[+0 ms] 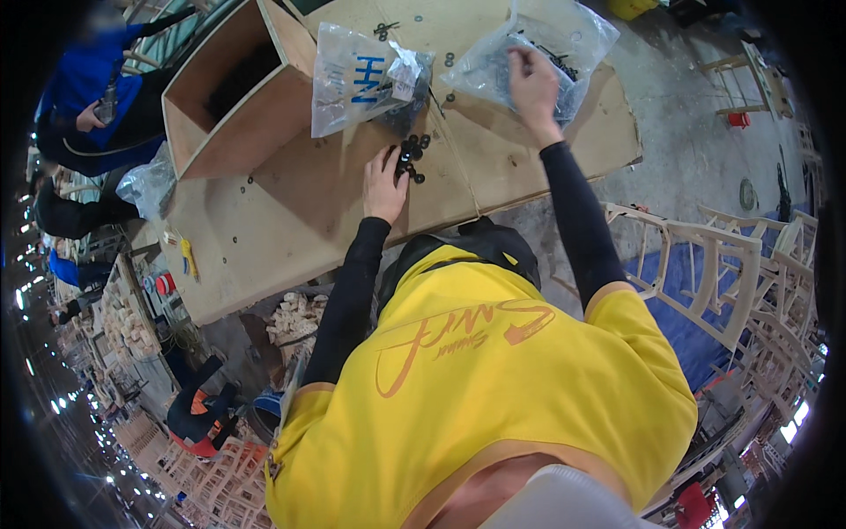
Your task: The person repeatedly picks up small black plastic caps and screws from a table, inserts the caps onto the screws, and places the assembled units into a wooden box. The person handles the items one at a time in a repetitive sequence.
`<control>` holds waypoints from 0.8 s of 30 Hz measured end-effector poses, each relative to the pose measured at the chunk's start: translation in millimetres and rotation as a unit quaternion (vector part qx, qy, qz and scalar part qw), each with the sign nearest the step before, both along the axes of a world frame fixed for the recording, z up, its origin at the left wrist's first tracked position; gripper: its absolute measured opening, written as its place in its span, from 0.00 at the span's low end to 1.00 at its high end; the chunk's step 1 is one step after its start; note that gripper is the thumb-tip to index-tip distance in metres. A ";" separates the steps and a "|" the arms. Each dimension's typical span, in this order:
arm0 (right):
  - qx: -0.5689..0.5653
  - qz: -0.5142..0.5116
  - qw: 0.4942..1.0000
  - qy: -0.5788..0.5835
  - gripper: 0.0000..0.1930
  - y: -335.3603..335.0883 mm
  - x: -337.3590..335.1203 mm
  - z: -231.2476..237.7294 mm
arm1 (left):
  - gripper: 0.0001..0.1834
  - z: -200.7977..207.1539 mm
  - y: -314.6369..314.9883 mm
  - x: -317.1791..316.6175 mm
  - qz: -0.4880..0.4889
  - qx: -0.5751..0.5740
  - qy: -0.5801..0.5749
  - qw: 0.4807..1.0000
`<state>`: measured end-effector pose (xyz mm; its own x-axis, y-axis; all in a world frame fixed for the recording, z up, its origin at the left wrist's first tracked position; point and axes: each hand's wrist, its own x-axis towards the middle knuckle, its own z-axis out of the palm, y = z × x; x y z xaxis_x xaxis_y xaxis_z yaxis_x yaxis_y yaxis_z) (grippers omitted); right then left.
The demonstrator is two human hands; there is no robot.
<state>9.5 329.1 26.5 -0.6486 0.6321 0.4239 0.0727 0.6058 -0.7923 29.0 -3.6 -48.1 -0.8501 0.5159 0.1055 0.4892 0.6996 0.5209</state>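
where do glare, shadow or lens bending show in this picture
Head view: white glare on the clear plastic bag with blue print; head view: a soft shadow on the pale brown wooden tabletop, left of the bare right hand; head view: pale wooden chair frames warp toward the black rim, and small white lights at lower left burn out.

bags point(335, 75) look like crinkled, glossy plastic; round pieces point(414, 152), shiny; tabletop point(291, 234), matt wood; shirt point(546, 397), matt cloth.
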 end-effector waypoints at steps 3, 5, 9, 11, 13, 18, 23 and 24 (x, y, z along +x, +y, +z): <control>0.063 -0.041 0.996 -0.044 0.12 90.9 -15.1 -4.4 | 0.31 -9.0 -0.7 0.0 -0.006 -0.004 0.005 1.000; 0.116 0.000 0.973 -0.199 0.17 149.2 -18.2 -32.0 | 0.31 -8.0 1.2 1.1 -0.004 -0.006 0.008 1.000; 0.158 0.157 0.868 -0.443 0.42 204.9 -17.7 -74.8 | 0.31 -6.5 -0.4 -0.5 -0.014 -0.009 0.000 1.000; 0.129 0.203 0.876 -0.417 0.50 187.0 -13.0 -70.1 | 0.32 -5.3 -3.0 -2.6 -0.010 -0.004 -0.003 1.000; 0.147 0.210 0.835 -0.487 0.60 181.1 -11.9 -66.6 | 0.32 -5.1 -3.5 2.5 -0.014 0.000 -0.011 1.000; 0.156 0.212 0.791 -0.552 0.69 156.1 -16.8 -44.1 | 0.32 -4.6 -0.7 2.0 -0.003 -0.006 -0.016 1.000; 0.133 0.123 0.797 -0.576 0.56 133.3 -30.2 -48.4 | 0.32 -6.7 -0.4 2.6 -0.001 -0.021 0.001 1.000; 0.133 0.108 0.805 -0.569 0.42 154.9 -35.0 -74.6 | 0.32 -5.6 4.9 -0.1 -0.009 -0.014 -0.005 1.000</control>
